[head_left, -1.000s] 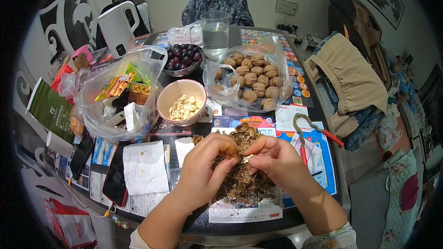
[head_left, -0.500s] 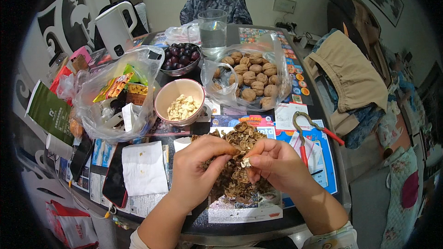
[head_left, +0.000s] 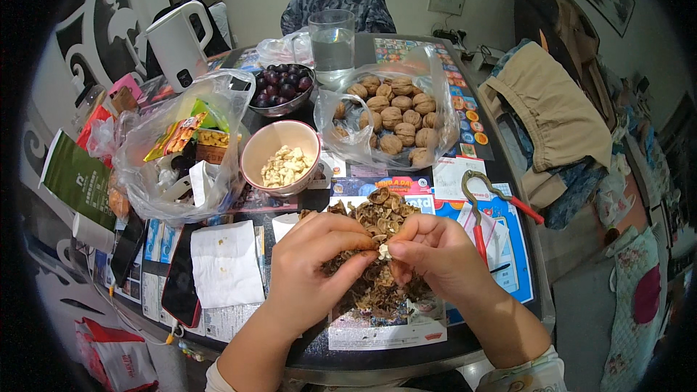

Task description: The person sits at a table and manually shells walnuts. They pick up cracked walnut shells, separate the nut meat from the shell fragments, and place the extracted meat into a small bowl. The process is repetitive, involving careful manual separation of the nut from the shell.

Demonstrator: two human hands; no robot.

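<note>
"Where's the small, cream-white nut piece (head_left: 384, 252)?"
"In the right hand (head_left: 437, 252), thumb and forefinger clamped on it, over the brown, broken-shell heap (head_left: 379, 284)."
"The left hand (head_left: 314, 255)?"
"Fingertips just beside it; whether they grip, I can't tell."

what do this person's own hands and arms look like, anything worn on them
The bare left hand and bare right hand show no gloves, rings or watch. An off-white cloth left sleeve and a pale, patterned cloth right sleeve leave much of both forearms uncovered.
</note>
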